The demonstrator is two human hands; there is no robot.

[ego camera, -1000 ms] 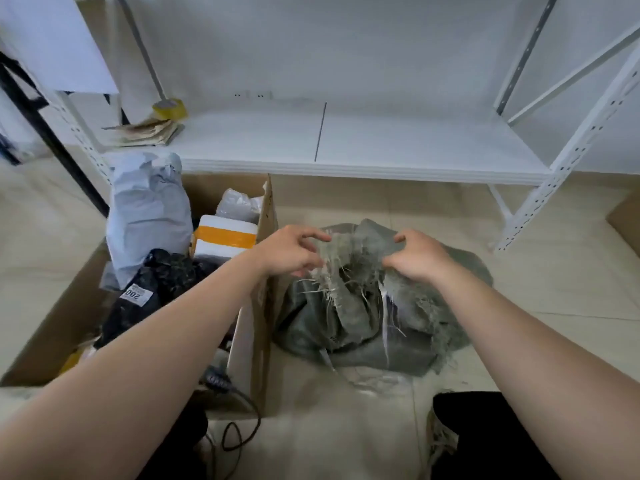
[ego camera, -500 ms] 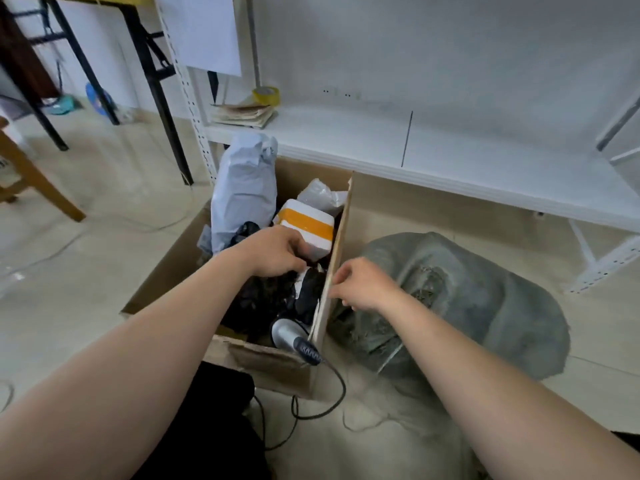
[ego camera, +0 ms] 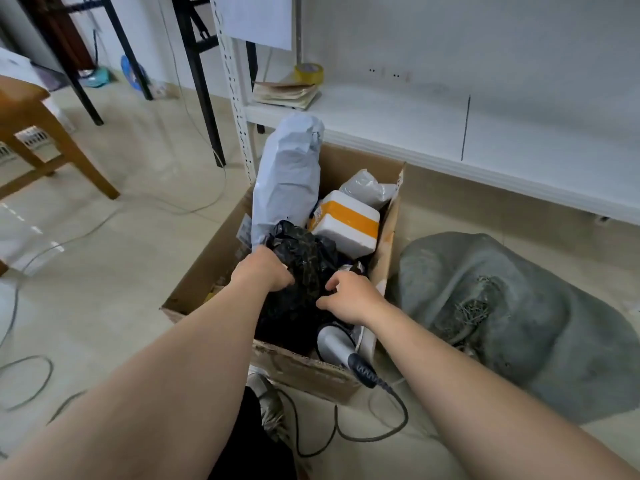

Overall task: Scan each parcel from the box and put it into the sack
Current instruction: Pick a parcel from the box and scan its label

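An open cardboard box stands on the floor with several parcels in it. My left hand and my right hand both grip a black plastic parcel inside the box. Behind it stand a tall grey parcel, a white foam box with an orange band and a small grey bag. A corded scanner lies in the box's near right corner. The grey-green sack lies slumped on the floor right of the box.
A white shelf unit runs behind the box, with papers and a tape roll on it. A wooden stool and black table legs stand at the left. Cables trail over the tiled floor.
Both hands left the sack's frayed mouth and went left into the box. They now hold the black parcel. The camera view swung left with them.
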